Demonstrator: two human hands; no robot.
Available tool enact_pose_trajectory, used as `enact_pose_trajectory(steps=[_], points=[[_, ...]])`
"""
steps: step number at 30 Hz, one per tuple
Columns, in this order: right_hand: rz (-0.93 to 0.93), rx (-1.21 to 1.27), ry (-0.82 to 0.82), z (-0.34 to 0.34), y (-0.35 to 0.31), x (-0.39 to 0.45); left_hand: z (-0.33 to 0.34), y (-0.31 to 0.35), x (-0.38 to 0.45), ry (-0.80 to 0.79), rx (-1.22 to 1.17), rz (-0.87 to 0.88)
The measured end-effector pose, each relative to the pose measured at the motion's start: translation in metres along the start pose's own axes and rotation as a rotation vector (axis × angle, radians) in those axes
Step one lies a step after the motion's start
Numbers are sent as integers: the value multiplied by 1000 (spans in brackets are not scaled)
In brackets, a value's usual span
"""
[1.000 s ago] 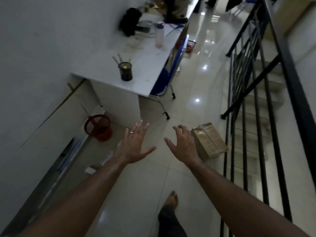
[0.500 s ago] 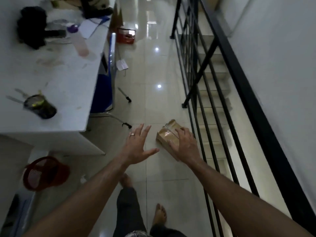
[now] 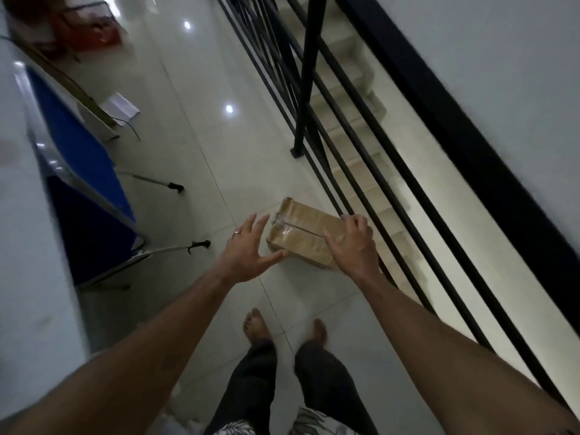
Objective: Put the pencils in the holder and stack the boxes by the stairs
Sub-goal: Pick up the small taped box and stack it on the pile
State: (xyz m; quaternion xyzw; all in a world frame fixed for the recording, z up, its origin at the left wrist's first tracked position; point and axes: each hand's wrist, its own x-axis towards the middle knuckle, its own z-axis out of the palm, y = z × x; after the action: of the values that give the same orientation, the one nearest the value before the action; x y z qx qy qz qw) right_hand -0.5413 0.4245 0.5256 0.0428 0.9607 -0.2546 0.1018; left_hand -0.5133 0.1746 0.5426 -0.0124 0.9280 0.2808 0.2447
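Two hands are reaching over one brown box lying on the tiled floor just beside the black stair railing. Right hand is spreading across its near end, grip unclear; left hand is hovering unclenched, thumb at the box's corner.

The right hand covers the near right corner of the brown box, so whether its fingers press the box or only lie over it cannot be told. Whether the left hand's thumb touches the box's near edge is also unclear. The white surface is cut off by the left edge and smeared by motion. A red object at the top left is too blurred to name. Both forearms run out of the bottom edge.
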Motion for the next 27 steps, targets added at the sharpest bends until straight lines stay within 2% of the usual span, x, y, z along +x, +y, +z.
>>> enact_pose_trajectory(steps=[10,19,24,27], points=[[204,-2,-69,179,119,85,145,-105,187,-53,-41,-46],[279,18,33,326,217,153,270,-184,318,28,-53,-15],[486,-12,151,406,256,184,329,-224,381,86,-102,0],[505,-53,261,439,259,193,356,-235,402,218,-5,-3]])
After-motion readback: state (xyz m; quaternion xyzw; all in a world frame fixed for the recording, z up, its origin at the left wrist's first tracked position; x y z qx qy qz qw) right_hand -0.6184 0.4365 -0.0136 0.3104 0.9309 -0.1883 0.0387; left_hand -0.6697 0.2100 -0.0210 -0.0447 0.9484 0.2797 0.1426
